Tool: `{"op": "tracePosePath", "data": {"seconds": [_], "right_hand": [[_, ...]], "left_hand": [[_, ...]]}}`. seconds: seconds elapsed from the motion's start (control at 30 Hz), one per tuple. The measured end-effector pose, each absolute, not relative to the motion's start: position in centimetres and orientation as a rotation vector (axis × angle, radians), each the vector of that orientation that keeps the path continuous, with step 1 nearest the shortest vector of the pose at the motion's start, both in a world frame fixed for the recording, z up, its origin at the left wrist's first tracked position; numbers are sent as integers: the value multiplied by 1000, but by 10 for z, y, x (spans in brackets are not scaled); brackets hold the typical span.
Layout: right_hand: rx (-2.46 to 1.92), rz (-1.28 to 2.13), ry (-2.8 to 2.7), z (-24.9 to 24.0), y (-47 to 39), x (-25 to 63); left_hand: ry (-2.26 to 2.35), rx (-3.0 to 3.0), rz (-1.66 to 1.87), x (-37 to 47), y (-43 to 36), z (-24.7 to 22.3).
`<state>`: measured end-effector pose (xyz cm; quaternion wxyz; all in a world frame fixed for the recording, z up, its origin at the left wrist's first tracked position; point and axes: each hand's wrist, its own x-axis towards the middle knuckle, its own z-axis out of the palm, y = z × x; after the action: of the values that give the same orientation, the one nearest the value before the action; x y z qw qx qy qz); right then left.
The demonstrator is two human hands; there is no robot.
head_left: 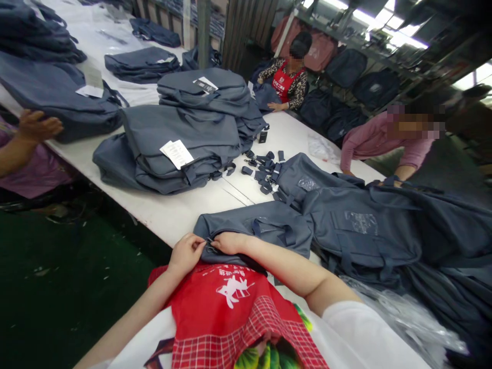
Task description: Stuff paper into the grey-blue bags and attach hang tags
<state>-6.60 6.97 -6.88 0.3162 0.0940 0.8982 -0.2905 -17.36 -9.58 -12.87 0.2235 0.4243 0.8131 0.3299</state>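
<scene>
A dark blue-grey fabric bag (238,220) lies on the table right before me, with a webbing handle on its upper side. At its left end my left hand (187,253) pinches with thumb and forefinger by a small dark fitting. My right hand (229,242) is curled over the same end from the other side, its fingertips close to those of my left. What exactly sits between the fingers is too small to make out. Beyond the bag, a scatter of dark strap pieces and buckles (265,169) lies on the white table (161,220).
Stacked bags with white tags (180,128) stand at the back left. More bags (369,225) are piled to my right, beside clear plastic wrapping (407,312). Co-workers are at the far side (284,82) and right (376,138); another person's hand (36,125) touches a bag at left.
</scene>
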Motion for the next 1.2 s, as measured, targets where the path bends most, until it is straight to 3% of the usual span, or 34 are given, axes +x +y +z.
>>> {"op": "tracePosePath", "data": {"seconds": [0.13, 0.23, 0.4, 0.5, 0.67, 0.83, 1.1, 1.2], "right_hand": [[585, -747, 2563, -54, 75, -21], [581, -838, 2539, -56, 78, 0], [515, -1205, 2205, -89, 86, 5], [565, -1274, 2112, -108, 89, 13], [863, -1125, 2069, -131, 90, 28], [1144, -1001, 2064, -136, 89, 27], [1070, -677, 2987, -96, 88, 28], [966, -764, 2801, -97, 94, 27]], "left_hand": [[2158, 1287, 1006, -186, -81, -102], [2040, 1574, 942, -179, -50, -83], [1593, 1815, 665, -153, 26, -80], [1560, 1727, 609, -147, 62, -87], [1798, 1573, 892, -150, 86, -81], [1608, 641, 1530, -161, 87, -64], [1447, 287, 1609, -176, 76, -56], [1480, 239, 1654, -173, 79, -54]]}}
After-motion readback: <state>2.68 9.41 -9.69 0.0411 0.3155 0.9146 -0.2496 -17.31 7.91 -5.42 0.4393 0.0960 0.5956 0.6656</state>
